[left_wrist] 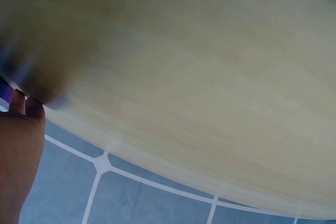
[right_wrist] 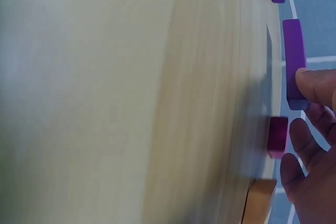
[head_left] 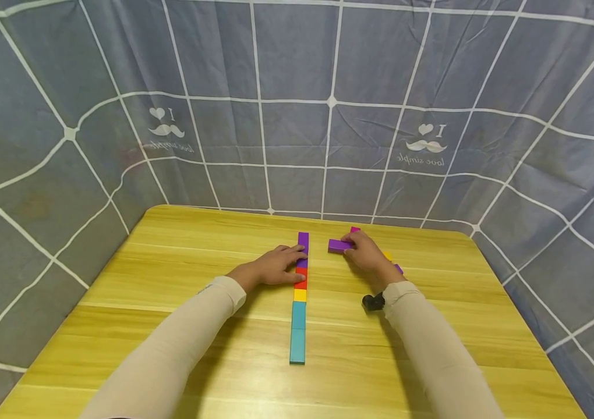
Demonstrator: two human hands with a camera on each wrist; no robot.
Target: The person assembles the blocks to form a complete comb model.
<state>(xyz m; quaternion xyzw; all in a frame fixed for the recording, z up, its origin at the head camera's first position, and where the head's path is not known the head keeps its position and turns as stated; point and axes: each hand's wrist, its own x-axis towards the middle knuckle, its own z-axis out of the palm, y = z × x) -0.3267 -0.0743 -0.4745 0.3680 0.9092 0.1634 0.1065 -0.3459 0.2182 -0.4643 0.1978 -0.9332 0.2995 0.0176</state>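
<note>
A straight row of flat blocks runs toward me mid-table: a purple part (head_left: 303,238) at the far end, then a red block (head_left: 301,285), a yellow block (head_left: 300,295) and two teal blocks (head_left: 298,346). My left hand (head_left: 276,266) rests on the row from its left side, fingers on the purple part and thumb on the red block. To the right of the row, my right hand (head_left: 366,255) pinches one end of a loose purple block (head_left: 338,246). In the right wrist view that purple block (right_wrist: 294,51) is held between thumb and fingers, above the table.
Near my right hand lie a magenta block (head_left: 355,229), an orange-yellow block (head_left: 388,255) and another purple block (head_left: 399,269), each partly hidden. A black object (head_left: 372,302) sits at my right wrist. A grey grid-patterned curtain (head_left: 297,134) stands behind the wooden table (head_left: 197,233).
</note>
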